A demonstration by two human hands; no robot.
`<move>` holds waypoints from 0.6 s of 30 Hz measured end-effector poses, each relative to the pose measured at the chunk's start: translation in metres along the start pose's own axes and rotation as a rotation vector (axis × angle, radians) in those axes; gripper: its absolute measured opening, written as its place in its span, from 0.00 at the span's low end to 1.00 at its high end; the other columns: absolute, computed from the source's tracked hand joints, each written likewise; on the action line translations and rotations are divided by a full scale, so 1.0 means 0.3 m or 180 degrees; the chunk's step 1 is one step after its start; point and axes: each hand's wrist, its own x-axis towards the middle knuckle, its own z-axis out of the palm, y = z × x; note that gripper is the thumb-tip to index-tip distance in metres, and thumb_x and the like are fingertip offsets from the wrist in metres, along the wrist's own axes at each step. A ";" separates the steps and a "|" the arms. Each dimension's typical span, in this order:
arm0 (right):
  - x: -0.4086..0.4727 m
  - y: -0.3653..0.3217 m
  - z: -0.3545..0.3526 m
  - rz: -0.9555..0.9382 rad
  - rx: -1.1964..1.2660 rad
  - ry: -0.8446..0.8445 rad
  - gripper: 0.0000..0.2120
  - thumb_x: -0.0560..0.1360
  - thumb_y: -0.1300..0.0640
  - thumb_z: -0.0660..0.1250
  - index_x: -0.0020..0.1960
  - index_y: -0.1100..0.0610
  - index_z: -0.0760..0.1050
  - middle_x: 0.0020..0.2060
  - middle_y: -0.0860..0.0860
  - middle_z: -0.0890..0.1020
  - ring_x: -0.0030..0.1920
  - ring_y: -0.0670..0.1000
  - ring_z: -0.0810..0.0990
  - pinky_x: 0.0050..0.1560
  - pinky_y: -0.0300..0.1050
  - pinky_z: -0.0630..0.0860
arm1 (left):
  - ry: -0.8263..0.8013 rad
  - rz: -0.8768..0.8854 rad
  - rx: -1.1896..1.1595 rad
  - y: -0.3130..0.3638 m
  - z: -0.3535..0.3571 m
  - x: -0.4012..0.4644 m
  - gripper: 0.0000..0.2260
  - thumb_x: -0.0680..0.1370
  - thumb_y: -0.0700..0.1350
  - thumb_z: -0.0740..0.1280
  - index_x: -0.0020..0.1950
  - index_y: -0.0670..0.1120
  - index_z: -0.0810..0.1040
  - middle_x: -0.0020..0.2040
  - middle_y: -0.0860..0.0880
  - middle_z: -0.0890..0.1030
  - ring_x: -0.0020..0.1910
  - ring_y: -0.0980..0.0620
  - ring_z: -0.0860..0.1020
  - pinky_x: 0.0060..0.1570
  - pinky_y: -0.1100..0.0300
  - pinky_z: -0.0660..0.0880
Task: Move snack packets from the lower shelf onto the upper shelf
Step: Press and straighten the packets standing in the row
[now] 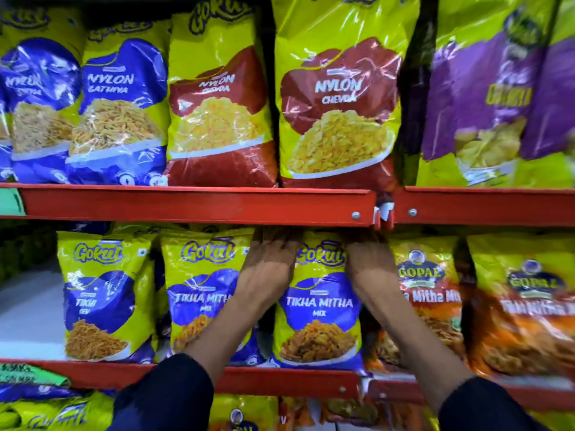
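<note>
A yellow and blue Tikha Mitha Mix packet (317,306) stands upright on the lower red shelf (280,381). My left hand (267,262) presses against its upper left edge and my right hand (370,262) against its upper right edge, so both hands clasp the top of the packet just under the upper red shelf (199,202). My fingertips are hidden behind the packet's top. On the upper shelf directly above stands a yellow and red Nylon Chevda packet (339,104).
A second Tikha Mitha Mix packet (199,293) and a Tikhi Sev packet (102,293) stand to the left, Gopal packets (522,306) to the right. The upper shelf is packed with Nylon Gathiya (118,104) and purple packets (485,98). Bare shelf shows at far left.
</note>
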 end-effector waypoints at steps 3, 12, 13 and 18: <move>0.014 0.009 -0.024 -0.0018 -0.0023 -0.0134 0.07 0.51 0.66 0.75 0.26 0.61 0.79 0.23 0.57 0.82 0.25 0.61 0.82 0.24 0.46 0.77 | 0.0005 -0.0022 0.0184 0.048 0.002 0.016 0.11 0.66 0.43 0.67 0.46 0.47 0.83 0.37 0.47 0.85 0.36 0.44 0.84 0.41 0.51 0.80; -0.012 0.057 -0.007 -0.0277 0.0329 0.0345 0.18 0.68 0.58 0.58 0.50 0.56 0.83 0.43 0.56 0.87 0.46 0.63 0.82 0.43 0.51 0.79 | 0.0781 -0.0294 0.0139 0.080 0.045 0.039 0.13 0.69 0.43 0.62 0.49 0.45 0.82 0.47 0.43 0.84 0.47 0.41 0.81 0.47 0.50 0.79; -0.009 0.052 -0.009 -0.0284 0.0388 0.0449 0.19 0.68 0.58 0.58 0.52 0.56 0.83 0.44 0.56 0.87 0.46 0.63 0.82 0.43 0.50 0.79 | 0.0853 -0.0338 0.0062 0.078 0.052 0.038 0.13 0.69 0.42 0.63 0.50 0.44 0.82 0.48 0.43 0.83 0.48 0.40 0.80 0.47 0.50 0.79; -0.061 0.137 0.032 -0.0401 0.0706 0.0991 0.20 0.71 0.60 0.59 0.60 0.58 0.80 0.52 0.57 0.84 0.58 0.59 0.73 0.58 0.54 0.74 | 0.1356 -0.0432 -0.0280 0.143 0.064 0.022 0.12 0.71 0.40 0.68 0.55 0.44 0.81 0.54 0.42 0.83 0.55 0.39 0.78 0.57 0.47 0.75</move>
